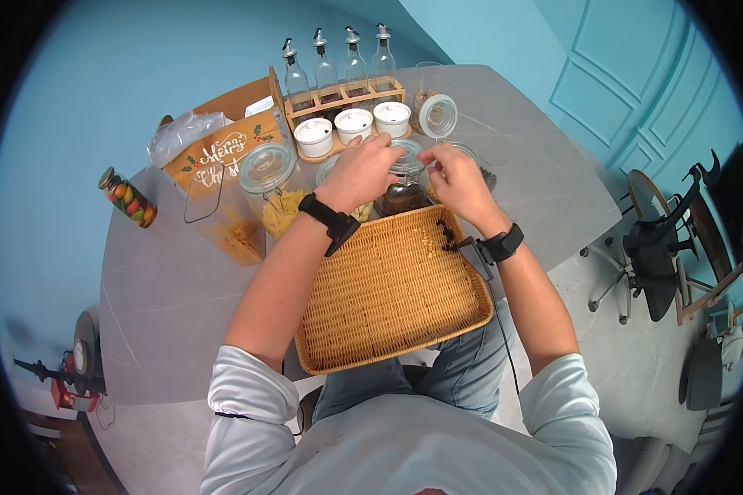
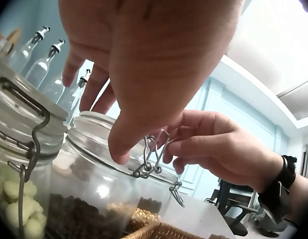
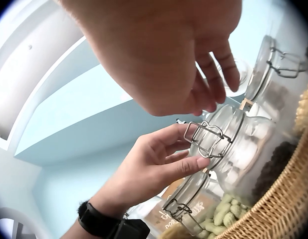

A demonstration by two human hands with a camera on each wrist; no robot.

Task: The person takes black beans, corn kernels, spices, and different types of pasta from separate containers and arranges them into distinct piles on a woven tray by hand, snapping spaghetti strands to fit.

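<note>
A clip-top glass jar (image 2: 96,184) with dark contents stands behind the wicker tray (image 1: 388,297), its glass lid (image 3: 221,127) lowered on it. My left hand (image 1: 361,173) grips the lid, thumb on the near side and fingers reaching behind. In the right wrist view, the loop of the wire clasp (image 3: 208,139) sticks out from the lid's edge. Close beside that clasp is my right hand (image 1: 461,183), its fingers loosely bent; in the left wrist view the loop overlaps its fingertips. A jar of pale green peanut-shaped pieces (image 3: 226,214) stands to the left.
A pasta jar (image 1: 270,181), a tall container (image 1: 227,223) and a colourful jar (image 1: 128,198) stand leftward. Behind are white lidded pots (image 1: 353,124) and pourer bottles (image 1: 326,74) in a rack. A few dark and yellow bits (image 1: 446,235) lie in the tray's far right corner.
</note>
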